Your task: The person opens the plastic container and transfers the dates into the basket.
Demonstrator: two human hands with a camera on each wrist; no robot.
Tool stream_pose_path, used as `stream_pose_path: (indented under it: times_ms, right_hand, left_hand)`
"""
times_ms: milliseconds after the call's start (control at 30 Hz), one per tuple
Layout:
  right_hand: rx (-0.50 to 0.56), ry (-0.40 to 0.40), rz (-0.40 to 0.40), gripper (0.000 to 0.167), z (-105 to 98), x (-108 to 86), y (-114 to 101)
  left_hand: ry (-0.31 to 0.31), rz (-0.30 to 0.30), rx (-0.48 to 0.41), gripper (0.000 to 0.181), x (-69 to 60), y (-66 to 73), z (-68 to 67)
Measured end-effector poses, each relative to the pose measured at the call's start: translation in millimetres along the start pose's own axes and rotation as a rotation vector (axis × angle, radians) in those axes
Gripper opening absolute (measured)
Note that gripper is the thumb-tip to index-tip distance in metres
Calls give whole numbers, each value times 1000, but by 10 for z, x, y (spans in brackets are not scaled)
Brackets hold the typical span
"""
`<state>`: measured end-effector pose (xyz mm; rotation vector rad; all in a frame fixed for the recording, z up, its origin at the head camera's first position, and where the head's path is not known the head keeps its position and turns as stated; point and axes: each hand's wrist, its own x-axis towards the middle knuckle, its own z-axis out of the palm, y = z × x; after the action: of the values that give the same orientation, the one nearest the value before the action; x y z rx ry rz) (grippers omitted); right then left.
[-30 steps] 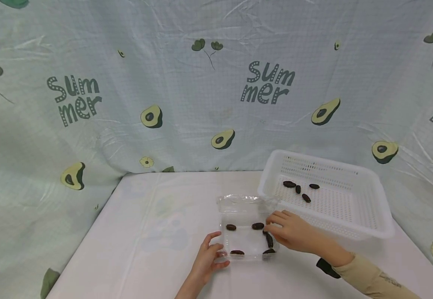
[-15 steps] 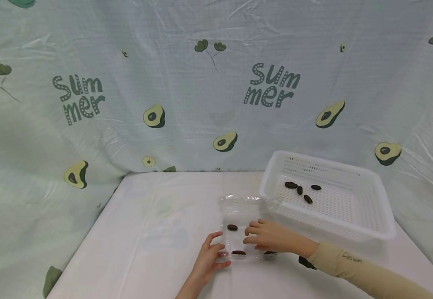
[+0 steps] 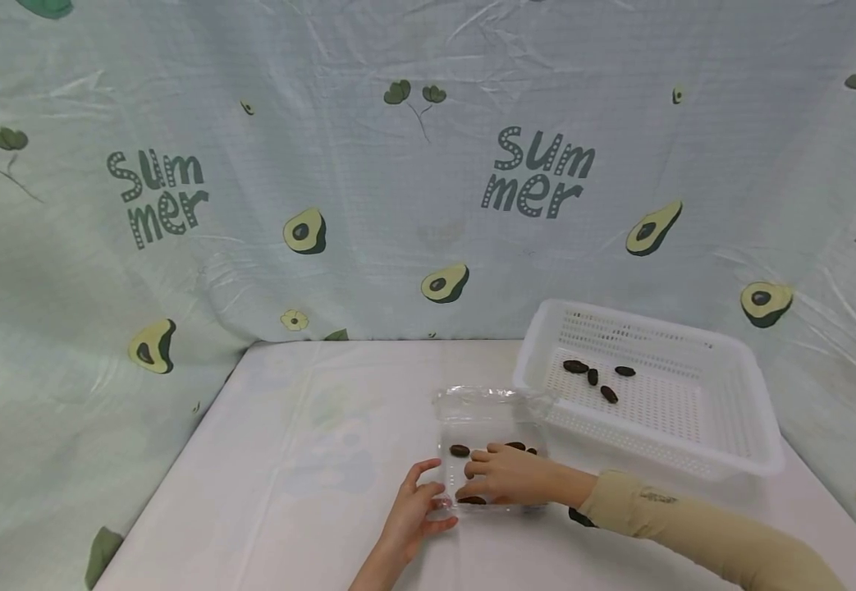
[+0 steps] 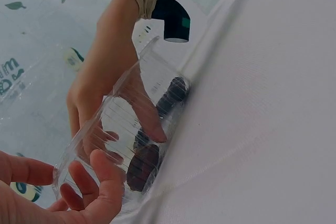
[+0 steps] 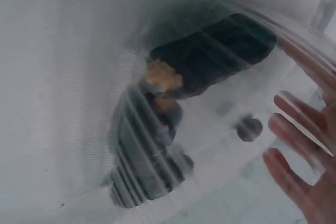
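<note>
A clear plastic clamshell box (image 3: 482, 433) lies with its lid (image 3: 487, 402) folded back. Several dark brown dates, such as one at the back left (image 3: 460, 451) and another along the front wall (image 3: 472, 500), rest inside it. My left hand (image 3: 414, 509) holds the box's front left corner, fingers bent against its side. Inside the box is my right hand (image 3: 509, 476), over the front half, thumb and fingers apart beside a date (image 4: 143, 167) in the left wrist view. Nothing shows between them. Through the plastic, the right wrist view shows capped dates (image 5: 215, 56).
A white perforated basket (image 3: 642, 439) stands at the back right, close to the box, with several dates (image 3: 575, 366) on its bottom. A printed cloth (image 3: 368, 180) hangs behind the white table (image 3: 309, 476). A black wrist camera (image 3: 581, 518) sits under my right sleeve.
My right hand has moved left across the box, from the dates at its right side to the front left part. My left hand stays at the corner. The basket's dates have not moved.
</note>
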<state>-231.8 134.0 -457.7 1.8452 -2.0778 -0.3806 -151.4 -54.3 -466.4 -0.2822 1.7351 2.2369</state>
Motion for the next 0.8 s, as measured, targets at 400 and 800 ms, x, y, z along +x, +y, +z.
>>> stream_pose_path:
  times_ms: [400, 800]
  right_hand:
    - [-36, -9, -9, 43, 41, 81, -15]
    - [-80, 55, 55, 38, -47, -101, 69]
  left_hand:
    - [2, -4, 1, 46, -21, 11, 3]
    - [8, 0, 3, 46, 6, -9, -1]
